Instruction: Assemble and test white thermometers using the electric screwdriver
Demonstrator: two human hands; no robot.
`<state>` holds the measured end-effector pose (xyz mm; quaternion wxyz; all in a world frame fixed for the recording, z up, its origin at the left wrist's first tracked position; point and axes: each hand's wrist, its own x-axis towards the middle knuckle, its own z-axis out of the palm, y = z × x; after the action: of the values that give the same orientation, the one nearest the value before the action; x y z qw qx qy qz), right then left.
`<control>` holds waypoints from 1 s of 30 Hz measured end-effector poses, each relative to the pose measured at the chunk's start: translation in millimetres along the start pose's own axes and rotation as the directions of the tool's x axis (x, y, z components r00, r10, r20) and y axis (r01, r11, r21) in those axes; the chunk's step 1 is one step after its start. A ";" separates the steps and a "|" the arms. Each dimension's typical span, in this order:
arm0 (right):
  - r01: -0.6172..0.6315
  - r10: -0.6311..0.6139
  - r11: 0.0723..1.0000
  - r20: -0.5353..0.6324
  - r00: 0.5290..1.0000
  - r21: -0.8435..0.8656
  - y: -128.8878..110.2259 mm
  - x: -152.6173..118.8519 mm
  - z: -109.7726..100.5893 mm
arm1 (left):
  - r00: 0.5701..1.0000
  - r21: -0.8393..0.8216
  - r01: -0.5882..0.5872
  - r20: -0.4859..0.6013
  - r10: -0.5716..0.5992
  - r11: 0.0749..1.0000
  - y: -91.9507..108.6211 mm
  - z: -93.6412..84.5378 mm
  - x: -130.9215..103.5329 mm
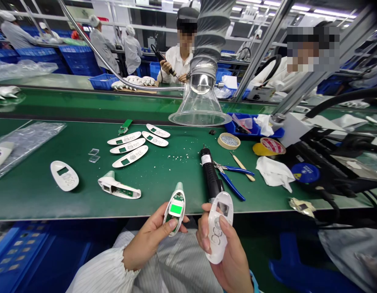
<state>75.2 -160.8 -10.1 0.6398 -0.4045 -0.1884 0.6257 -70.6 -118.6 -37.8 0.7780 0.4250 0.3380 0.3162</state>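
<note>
My left hand (156, 228) is closed around an opened white device that looks like an ear thermometer (176, 209), its pale tip pointing away from me. A small screen glows green on its exposed circuit board, and my thumb lies over the lower part. To the right, my right hand (227, 248) grips a white oval front cover (218, 234) with a window and button cutouts. The two parts are apart. Another opened thermometer body (119, 188) lies on the green bench, near a loose cover (64, 176). Several more covers (130, 156) lie grouped farther back.
On the right are an electric screwdriver (210, 173), blue-handled cutters (232, 185), a tape ring of small parts (229, 141) and a white cloth (275, 171). A clear extraction hood (200, 110) hangs above the bench. Two small clear lenses (94, 155) lie left. Co-workers sit opposite.
</note>
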 end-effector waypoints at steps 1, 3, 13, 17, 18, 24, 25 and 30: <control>0.004 -0.004 1.000 0.002 1.000 -0.002 0.1 0.0 -0.2 | 1.000 -0.006 0.002 -0.003 -0.002 1.000 0.7 0.3 0.2; 0.009 -0.009 1.000 0.006 1.000 -0.001 0.4 0.2 -0.6 | 1.000 -0.023 0.008 -0.006 -0.009 1.000 2.1 0.7 0.5; 0.009 -0.009 1.000 0.010 1.000 0.003 0.9 0.2 -1.1 | 1.000 -0.090 0.020 -0.007 -0.021 0.996 5.8 2.3 0.2; 0.006 -0.006 1.000 0.008 1.000 -0.021 -0.1 0.0 -0.4 | 0.999 -0.111 0.039 -0.026 -0.042 0.993 8.2 3.6 -0.8; 0.005 -0.005 1.000 0.009 1.000 -0.023 -0.2 0.1 -0.5 | 0.998 -0.114 0.049 -0.037 -0.054 0.992 9.3 4.3 -1.5; 0.005 -0.005 1.000 0.035 0.999 -0.015 1.4 2.1 -4.9 | 0.980 -0.071 0.160 -0.110 -0.167 0.985 18.4 11.0 -8.5; 0.008 -0.007 1.000 0.044 0.999 -0.014 1.6 2.3 -5.4 | 0.978 -0.072 0.164 -0.120 -0.172 0.984 20.2 12.5 -9.6; 0.002 -0.002 1.000 0.024 1.000 -0.006 1.1 1.2 -3.7 | 0.973 -0.165 0.158 -0.140 -0.181 0.974 28.6 19.5 -13.5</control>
<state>77.4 -160.8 -13.5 0.6367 -0.3988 -0.1986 0.6295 -68.6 -125.3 -1.3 0.8039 0.3078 0.4071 0.3054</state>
